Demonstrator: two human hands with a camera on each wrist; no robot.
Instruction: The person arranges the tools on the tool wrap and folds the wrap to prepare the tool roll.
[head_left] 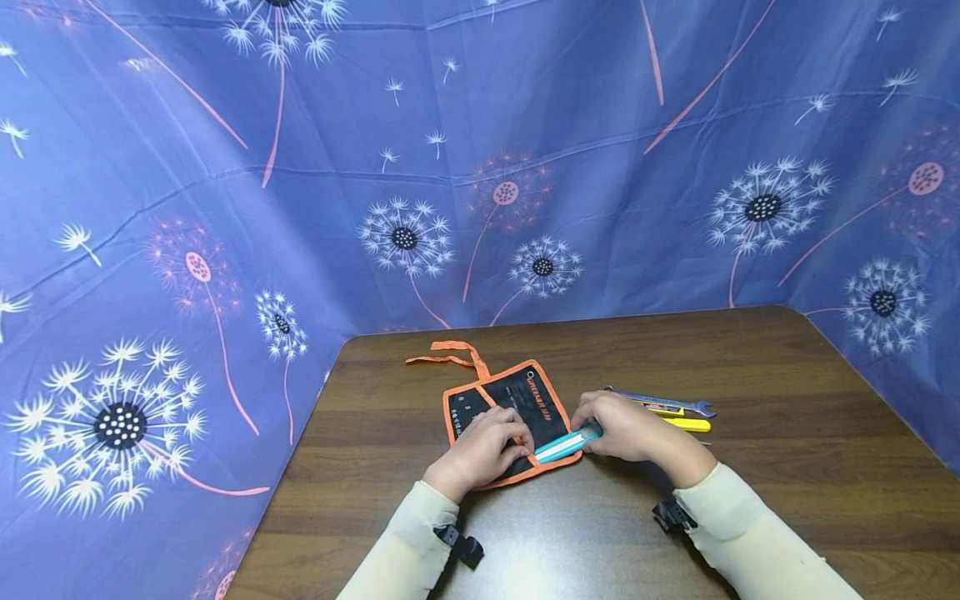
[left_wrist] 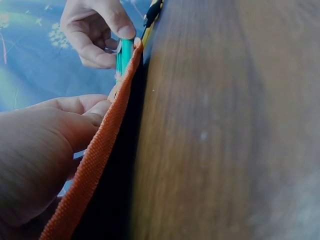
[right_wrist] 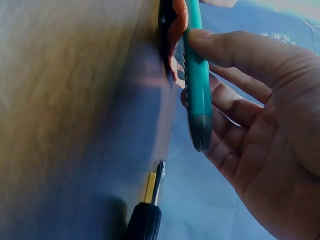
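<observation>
A black tool pouch (head_left: 517,392) with orange edging lies unfolded on the table, turned slightly. My left hand (head_left: 483,446) pinches the orange edge of its pocket between thumb and fingers. From the right, my right hand (head_left: 618,427) grips a teal utility knife (right_wrist: 200,90) near its dark grey end, thumb on one side and fingers on the other. The knife lies slantwise over the pouch, its far end at the pocket's edge beside my left fingertips. In the left wrist view, the orange edging (left_wrist: 102,145) runs past my left thumb up to the knife.
Right of the pouch, partly behind my right hand, lie a blue-grey open-end wrench (head_left: 703,408) and a yellow-handled tool (head_left: 688,425). A black-handled tool (right_wrist: 144,222) shows in the right wrist view. Orange ties (head_left: 457,352) trail off the pouch's far side. A blue dandelion-print cloth (head_left: 637,217) hangs behind the table.
</observation>
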